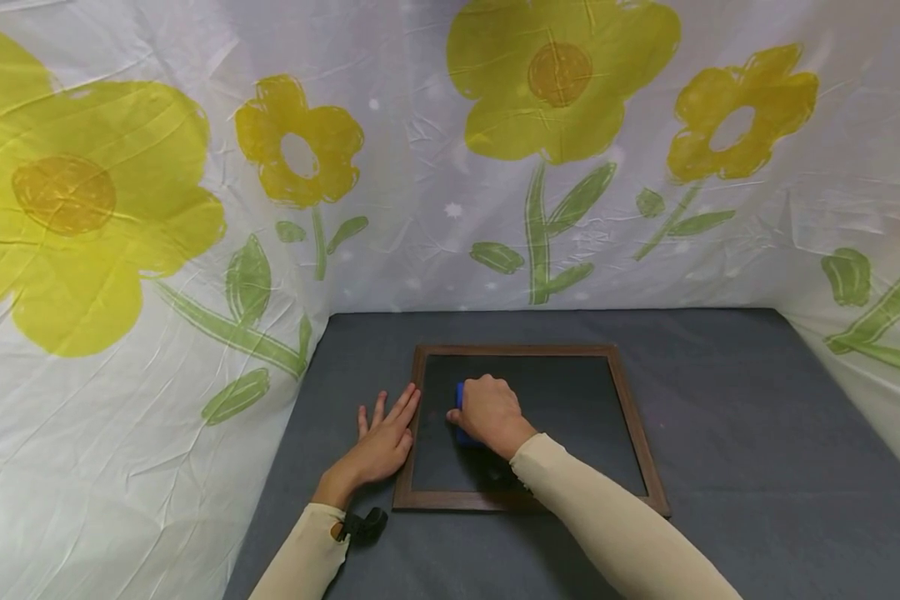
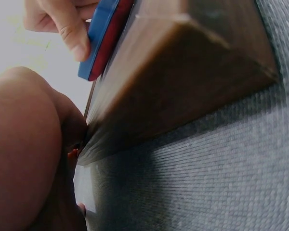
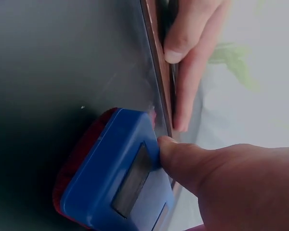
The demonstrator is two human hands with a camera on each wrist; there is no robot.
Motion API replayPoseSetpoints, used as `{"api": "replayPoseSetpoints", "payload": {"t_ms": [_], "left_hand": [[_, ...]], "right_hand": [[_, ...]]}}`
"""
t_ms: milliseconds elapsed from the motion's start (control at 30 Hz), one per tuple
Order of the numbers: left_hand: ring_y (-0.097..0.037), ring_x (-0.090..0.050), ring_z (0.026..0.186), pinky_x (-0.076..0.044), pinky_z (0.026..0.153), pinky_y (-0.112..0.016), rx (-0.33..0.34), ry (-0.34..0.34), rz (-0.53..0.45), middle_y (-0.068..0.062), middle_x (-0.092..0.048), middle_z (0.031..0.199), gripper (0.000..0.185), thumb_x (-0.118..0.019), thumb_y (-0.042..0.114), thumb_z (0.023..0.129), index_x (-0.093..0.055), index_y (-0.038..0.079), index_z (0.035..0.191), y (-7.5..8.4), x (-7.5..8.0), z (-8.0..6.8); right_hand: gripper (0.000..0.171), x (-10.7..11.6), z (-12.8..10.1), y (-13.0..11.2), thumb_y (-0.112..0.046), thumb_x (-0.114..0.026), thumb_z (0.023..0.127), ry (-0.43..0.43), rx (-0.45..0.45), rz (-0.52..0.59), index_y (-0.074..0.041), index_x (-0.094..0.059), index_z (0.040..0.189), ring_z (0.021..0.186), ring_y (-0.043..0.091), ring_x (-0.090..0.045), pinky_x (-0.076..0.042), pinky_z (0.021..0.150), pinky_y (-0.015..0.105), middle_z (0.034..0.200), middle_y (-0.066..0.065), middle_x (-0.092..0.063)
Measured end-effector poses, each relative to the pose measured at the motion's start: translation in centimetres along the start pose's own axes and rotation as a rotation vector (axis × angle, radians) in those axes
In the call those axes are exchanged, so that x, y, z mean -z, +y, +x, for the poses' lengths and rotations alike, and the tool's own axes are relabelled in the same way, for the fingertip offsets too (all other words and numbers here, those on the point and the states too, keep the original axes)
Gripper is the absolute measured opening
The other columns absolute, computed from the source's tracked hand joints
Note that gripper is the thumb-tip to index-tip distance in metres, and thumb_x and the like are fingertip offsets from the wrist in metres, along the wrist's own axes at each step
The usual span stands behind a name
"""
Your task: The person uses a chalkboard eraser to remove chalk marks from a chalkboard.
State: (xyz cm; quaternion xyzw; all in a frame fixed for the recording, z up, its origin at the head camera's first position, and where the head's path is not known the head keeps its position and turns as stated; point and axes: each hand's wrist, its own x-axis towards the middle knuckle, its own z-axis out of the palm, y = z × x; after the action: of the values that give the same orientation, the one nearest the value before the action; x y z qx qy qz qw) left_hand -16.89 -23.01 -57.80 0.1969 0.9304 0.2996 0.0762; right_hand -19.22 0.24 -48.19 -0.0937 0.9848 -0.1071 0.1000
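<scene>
The right grip curls round a blue red-padded plastic eraser on the dark wood-framed chalkboard, left grip flat, bracing its frame on the grey worktop; wiping seems underway, needing steady pressure next.

One chalkboard in a wooden frame lies on one grey desk. One blue eraser sits on the board's left part. Two hands are in view: the left hand and the right hand. Two cream sleeves show. One small black clip lies near the left wrist. One flowered sheet hangs behind.
</scene>
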Motion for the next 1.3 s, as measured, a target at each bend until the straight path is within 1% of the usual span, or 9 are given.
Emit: {"api": "replayPoseSetpoints", "payload": {"t_ms": [200,333,433,667,900,1033,1100,1167,1300], "left_hand": [[-0.053,0.007,0.168,0.016,0.121,-0.081,0.008,-0.002,0.0,-0.001,-0.009,0.187,0.072,-0.043,0.016,0.11,-0.019,0.016,0.178,-0.1,-0.2,0.0],[-0.053,0.006,0.168,0.016,0.121,-0.081,0.008,0.006,0.0,-0.002,-0.011,0.186,0.072,-0.044,0.016,0.11,-0.02,0.016,0.177,0.0,-0.2,0.0],[-0.053,0.007,0.168,0.017,0.121,-0.081,0.012,-0.003,-0.003,-0.003,-0.01,0.186,0.071,-0.042,0.016,0.11,-0.019,0.015,0.177,0.2,0.0,-0.1],[-0.061,0.007,0.165,0.02,0.117,-0.084,-0.043,0.005,-0.06,-0.006,-0.012,0.186,0.07,-0.043,0.014,0.109,-0.023,0.011,0.177,0.4,0.4,-0.4],[-0.054,0.007,0.168,0.019,0.12,-0.081,-0.001,0.0,-0.03,-0.002,-0.011,0.186,0.071,-0.044,0.018,0.11,-0.021,0.015,0.177,0.1,0.1,-0.1],[-0.054,0.008,0.168,0.019,0.12,-0.081,0.006,0.001,-0.026,-0.002,-0.011,0.186,0.071,-0.044,0.018,0.11,-0.02,0.015,0.177,0.0,0.0,0.0],[-0.054,0.007,0.168,0.019,0.121,-0.081,0.009,-0.003,-0.024,-0.002,-0.011,0.186,0.071,-0.043,0.018,0.11,-0.02,0.015,0.177,0.1,0.1,-0.1],[-0.057,0.006,0.167,0.019,0.12,-0.082,0.001,-0.003,-0.035,-0.005,-0.013,0.186,0.071,-0.043,0.016,0.109,-0.022,0.012,0.177,0.4,0.3,-0.2],[-0.06,0.005,0.166,0.017,0.119,-0.084,0.002,-0.012,-0.025,-0.008,-0.013,0.186,0.07,-0.044,0.013,0.109,-0.023,0.01,0.176,1.3,0.9,-0.3]], "right_hand": [[0.056,-0.5,0.3,-1.3,-0.053,-0.081,0.097,-0.002,0.026,-0.013,-0.002,-0.082,0.12,0.068,0.027,-0.076,-0.066,0.062,0.041,0.088,0.013,-0.08],[0.055,-0.7,0.6,-2.1,-0.053,-0.081,0.097,0.003,0.043,-0.015,-0.003,-0.083,0.119,0.069,0.027,-0.077,-0.066,0.063,0.041,0.088,0.012,-0.081],[0.054,-0.9,0.8,-2.8,-0.053,-0.081,0.097,0.009,0.066,-0.024,-0.003,-0.083,0.118,0.071,0.027,-0.078,-0.067,0.063,0.041,0.089,0.012,-0.081],[0.057,-1.3,1.3,-4.0,-0.058,-0.077,0.098,0.001,0.101,-0.086,-0.007,-0.083,0.121,0.081,0.028,-0.081,-0.067,0.066,0.04,0.1,0.012,-0.083],[0.057,-1.6,1.4,-4.6,-0.059,-0.074,0.1,0.012,0.13,-0.087,-0.008,-0.083,0.123,0.082,0.029,-0.081,-0.067,0.065,0.04,0.101,0.013,-0.083],[0.057,-1.6,1.3,-4.8,-0.059,-0.075,0.099,0.023,0.126,-0.084,-0.007,-0.082,0.123,0.081,0.03,-0.081,-0.067,0.064,0.04,0.101,0.014,-0.083],[0.057,-1.6,1.2,-4.8,-0.059,-0.075,0.099,0.029,0.126,-0.086,-0.007,-0.082,0.123,0.081,0.03,-0.081,-0.067,0.064,0.04,0.101,0.014,-0.083],[0.057,-1.6,1.2,-4.8,-0.059,-0.075,0.099,0.033,0.127,-0.089,-0.007,-0.083,0.122,0.081,0.03,-0.081,-0.067,0.063,0.04,0.101,0.014,-0.083],[0.057,-1.6,1.2,-4.9,-0.059,-0.075,0.099,0.029,0.118,-0.098,-0.007,-0.083,0.121,0.079,0.029,-0.081,-0.066,0.063,0.04,0.099,0.014,-0.083]]}}
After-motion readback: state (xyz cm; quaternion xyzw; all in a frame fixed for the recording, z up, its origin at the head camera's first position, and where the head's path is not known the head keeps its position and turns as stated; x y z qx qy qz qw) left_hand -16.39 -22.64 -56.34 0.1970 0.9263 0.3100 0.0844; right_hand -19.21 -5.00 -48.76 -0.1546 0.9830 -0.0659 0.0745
